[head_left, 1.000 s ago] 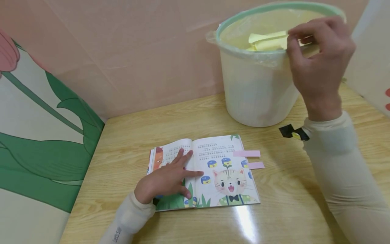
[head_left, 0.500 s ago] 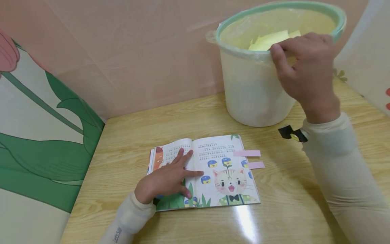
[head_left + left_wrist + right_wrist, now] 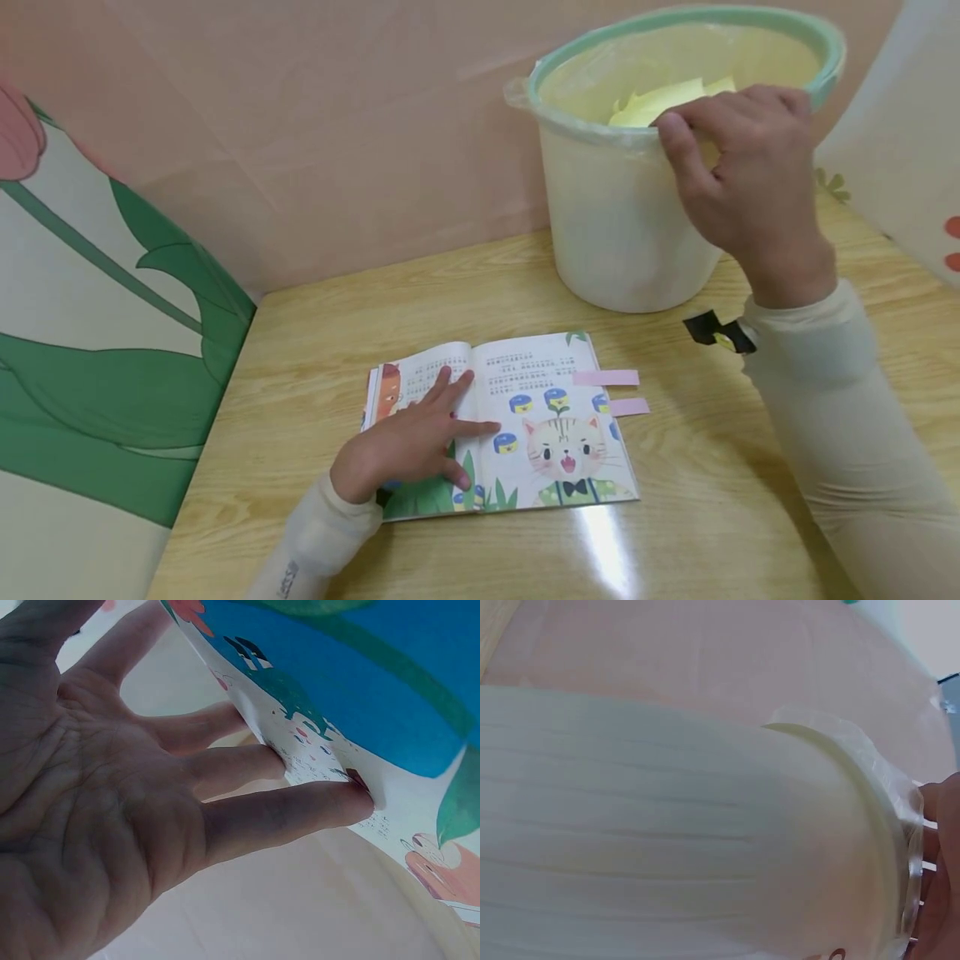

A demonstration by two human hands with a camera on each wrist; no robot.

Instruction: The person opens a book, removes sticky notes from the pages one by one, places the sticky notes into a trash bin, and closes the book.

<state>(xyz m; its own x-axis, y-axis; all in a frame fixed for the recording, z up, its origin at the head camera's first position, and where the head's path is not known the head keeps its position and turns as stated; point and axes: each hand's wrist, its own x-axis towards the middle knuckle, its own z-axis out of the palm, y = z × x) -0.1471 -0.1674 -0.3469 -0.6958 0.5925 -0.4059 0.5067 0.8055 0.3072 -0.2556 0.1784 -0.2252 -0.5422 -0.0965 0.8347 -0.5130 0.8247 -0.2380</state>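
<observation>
My left hand (image 3: pixel 408 442) lies with fingers spread on the left page of an open picture book (image 3: pixel 517 492). The right page shows a cartoon cat, and two pink sticky tabs (image 3: pixel 626 406) stick out past its edge. In the left wrist view, the straight fingers (image 3: pixel 285 817) touch the book's page. My right hand (image 3: pixel 757 175) curls over the near rim of a whitish bin (image 3: pixel 622 217) at the back right. Yellow paper (image 3: pixel 660 100) shows inside the bin. The right wrist view has the fingers (image 3: pixel 930 877) at the rim, partly out of frame.
A clear plastic liner (image 3: pixel 517 93) folds over the bin's green rim. The wooden table (image 3: pixel 315 333) carries the book and the bin. A pink backdrop (image 3: pixel 375 167) stands behind, with a panel of painted leaves (image 3: pixel 97 392) at left.
My right hand has come down and left, from above the bin's opening with pinched fingers, onto its near rim. The left hand and the book have stayed put.
</observation>
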